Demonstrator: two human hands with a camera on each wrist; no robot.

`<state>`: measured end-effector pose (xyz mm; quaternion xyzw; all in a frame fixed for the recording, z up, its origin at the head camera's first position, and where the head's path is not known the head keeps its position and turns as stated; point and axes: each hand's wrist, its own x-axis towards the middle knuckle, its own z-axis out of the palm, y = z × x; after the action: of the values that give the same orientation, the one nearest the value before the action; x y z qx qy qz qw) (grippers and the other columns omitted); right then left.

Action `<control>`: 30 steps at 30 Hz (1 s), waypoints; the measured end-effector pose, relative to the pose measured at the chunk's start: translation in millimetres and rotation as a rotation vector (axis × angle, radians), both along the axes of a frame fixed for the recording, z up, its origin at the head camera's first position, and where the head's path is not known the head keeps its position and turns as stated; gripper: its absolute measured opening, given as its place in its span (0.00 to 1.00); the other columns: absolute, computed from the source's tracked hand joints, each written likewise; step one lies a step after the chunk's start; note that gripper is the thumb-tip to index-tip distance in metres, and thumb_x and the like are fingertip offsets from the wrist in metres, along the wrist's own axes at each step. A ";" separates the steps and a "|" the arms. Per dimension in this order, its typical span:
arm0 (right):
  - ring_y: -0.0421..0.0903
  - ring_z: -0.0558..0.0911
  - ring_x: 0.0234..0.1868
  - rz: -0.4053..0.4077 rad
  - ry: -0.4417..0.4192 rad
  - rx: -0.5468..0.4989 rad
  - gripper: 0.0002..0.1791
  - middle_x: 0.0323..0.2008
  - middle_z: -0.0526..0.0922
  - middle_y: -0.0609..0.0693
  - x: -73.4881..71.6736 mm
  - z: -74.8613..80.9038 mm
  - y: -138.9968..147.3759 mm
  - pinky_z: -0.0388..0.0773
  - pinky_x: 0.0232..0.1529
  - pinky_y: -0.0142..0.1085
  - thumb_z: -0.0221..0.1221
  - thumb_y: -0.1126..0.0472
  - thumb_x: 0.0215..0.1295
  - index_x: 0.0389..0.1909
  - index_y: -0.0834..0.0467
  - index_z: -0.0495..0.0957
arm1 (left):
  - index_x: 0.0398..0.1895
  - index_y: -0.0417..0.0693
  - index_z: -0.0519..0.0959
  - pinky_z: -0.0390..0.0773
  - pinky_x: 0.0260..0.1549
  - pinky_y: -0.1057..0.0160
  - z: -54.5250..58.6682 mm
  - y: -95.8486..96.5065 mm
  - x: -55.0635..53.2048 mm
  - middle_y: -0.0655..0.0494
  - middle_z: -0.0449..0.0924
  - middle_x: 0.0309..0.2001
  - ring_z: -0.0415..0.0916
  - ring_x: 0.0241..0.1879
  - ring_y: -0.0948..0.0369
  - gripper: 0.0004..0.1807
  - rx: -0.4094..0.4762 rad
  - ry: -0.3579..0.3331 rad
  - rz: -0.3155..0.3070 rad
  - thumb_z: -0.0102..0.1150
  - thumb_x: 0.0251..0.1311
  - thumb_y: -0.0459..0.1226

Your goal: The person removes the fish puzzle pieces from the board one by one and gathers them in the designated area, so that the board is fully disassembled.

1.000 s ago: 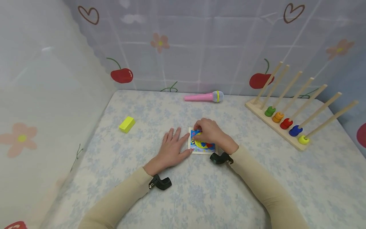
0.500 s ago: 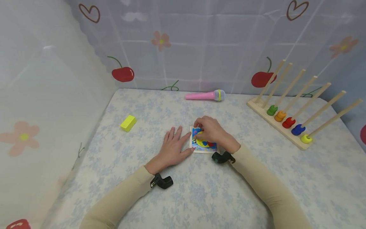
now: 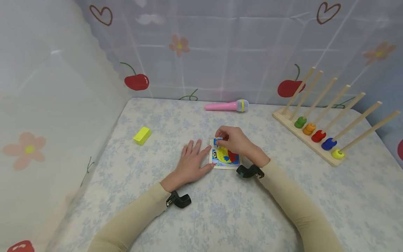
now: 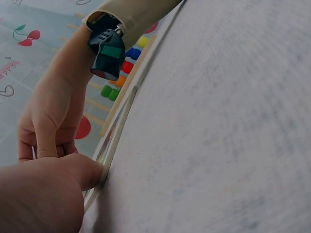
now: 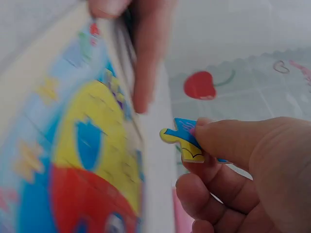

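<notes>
A small framed jigsaw puzzle (image 3: pixel 225 157) with a yellow, red and blue picture lies on the table between the hands. My right hand (image 3: pixel 234 140) pinches a blue and yellow puzzle piece (image 5: pixel 183 138) between thumb and fingers, over the upper left of the frame. In the right wrist view the piece is lifted beside the board, its knob sticking out. My left hand (image 3: pixel 192 162) rests with fingers spread, thumb and index finger at the frame's left edge. The left wrist view shows the left thumb (image 4: pixel 90 170) against the frame's side.
A yellow block (image 3: pixel 142 135) lies to the left on the floral tablecloth (image 3: pixel 207 210). A pink toy microphone (image 3: pixel 226 106) lies at the back. On the right stands a wooden peg rack (image 3: pixel 308 138) with coloured beads on tall, leaning pegs.
My right hand has lifted the puzzle piece out of the picture's upper left part, and its fingertips have come up and slightly right. The left hand stays at the frame's edge.
</notes>
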<state>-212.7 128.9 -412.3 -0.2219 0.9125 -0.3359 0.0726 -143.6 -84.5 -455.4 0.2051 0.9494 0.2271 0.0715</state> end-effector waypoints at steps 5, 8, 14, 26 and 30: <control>0.51 0.80 0.38 -0.090 0.028 -0.036 0.10 0.40 0.87 0.57 -3.1 17.4 17.9 0.79 0.43 0.40 0.66 0.62 0.67 0.45 0.61 0.80 | 0.79 0.54 0.64 0.41 0.76 0.33 1.2 1.0 0.6 0.38 0.47 0.82 0.36 0.82 0.36 0.37 -0.006 -0.004 0.005 0.53 0.69 0.56; 0.52 0.80 0.37 -0.142 0.017 -0.046 0.10 0.39 0.86 0.59 -7.6 26.6 32.4 0.76 0.39 0.37 0.65 0.62 0.67 0.46 0.62 0.80 | 0.79 0.54 0.64 0.42 0.76 0.34 1.3 1.3 0.7 0.38 0.47 0.82 0.36 0.82 0.36 0.37 -0.013 -0.005 0.010 0.53 0.69 0.56; 0.58 0.87 0.34 -0.215 -0.098 -0.033 0.13 0.37 0.85 0.61 -19.4 36.4 69.0 0.79 0.33 0.34 0.64 0.62 0.69 0.49 0.64 0.77 | 0.79 0.55 0.63 0.42 0.76 0.33 1.2 2.5 0.3 0.39 0.47 0.82 0.36 0.82 0.36 0.38 -0.007 -0.007 0.015 0.53 0.68 0.56; 0.45 0.84 0.25 -0.145 -0.287 -0.027 0.12 0.30 0.84 0.55 -8.1 1.2 121.0 0.82 0.30 0.33 0.64 0.64 0.69 0.47 0.67 0.77 | 0.79 0.55 0.62 0.41 0.77 0.34 -1.8 -1.0 -0.2 0.40 0.45 0.83 0.35 0.82 0.37 0.38 -0.013 -0.008 0.006 0.53 0.69 0.56; 0.43 0.81 0.23 -0.123 -0.300 -0.069 0.13 0.28 0.84 0.52 -3.4 -8.1 125.2 0.81 0.29 0.32 0.65 0.64 0.68 0.46 0.68 0.78 | 0.79 0.55 0.63 0.41 0.77 0.33 -2.5 -0.8 -1.4 0.39 0.46 0.82 0.36 0.82 0.36 0.38 -0.003 0.004 0.001 0.53 0.69 0.55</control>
<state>-216.1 254.1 -420.4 -0.1151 0.8912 -0.4003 0.1796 -145.0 -85.3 -457.9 0.2048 0.9499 0.2255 0.0700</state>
